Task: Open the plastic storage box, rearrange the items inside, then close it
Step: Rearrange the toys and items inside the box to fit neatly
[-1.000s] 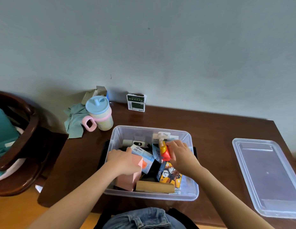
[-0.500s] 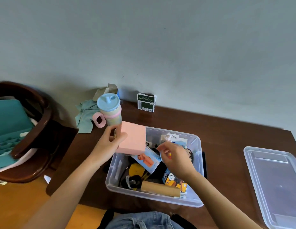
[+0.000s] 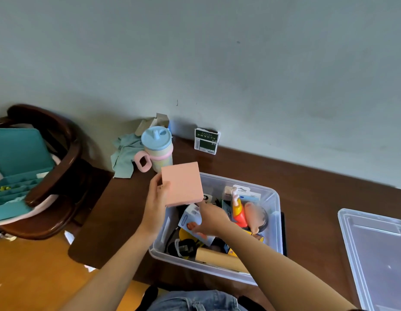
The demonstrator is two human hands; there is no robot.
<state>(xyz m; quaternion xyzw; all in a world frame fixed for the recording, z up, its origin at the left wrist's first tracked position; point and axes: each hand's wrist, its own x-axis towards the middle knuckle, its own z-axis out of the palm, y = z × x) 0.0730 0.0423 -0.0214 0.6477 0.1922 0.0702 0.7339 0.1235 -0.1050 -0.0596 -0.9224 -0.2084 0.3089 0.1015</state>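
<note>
Left hand (image 3: 155,204) gripping square pink foam block (image 3: 182,184), right hand (image 3: 211,218) pinching glossy card packet (image 3: 190,223).

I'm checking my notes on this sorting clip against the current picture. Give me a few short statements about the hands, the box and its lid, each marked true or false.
1. The left hand holds the pink block above the storage box. True.
2. The lid is on the box. False: it lies on the table to the right of the box.
3. The right hand is inside the box, on a blue and white packet. True.
4. The cup with the blue lid stands inside the box. False: it stands on the table behind the box.
5. The box holds a toy figure in a red top. True.
</note>
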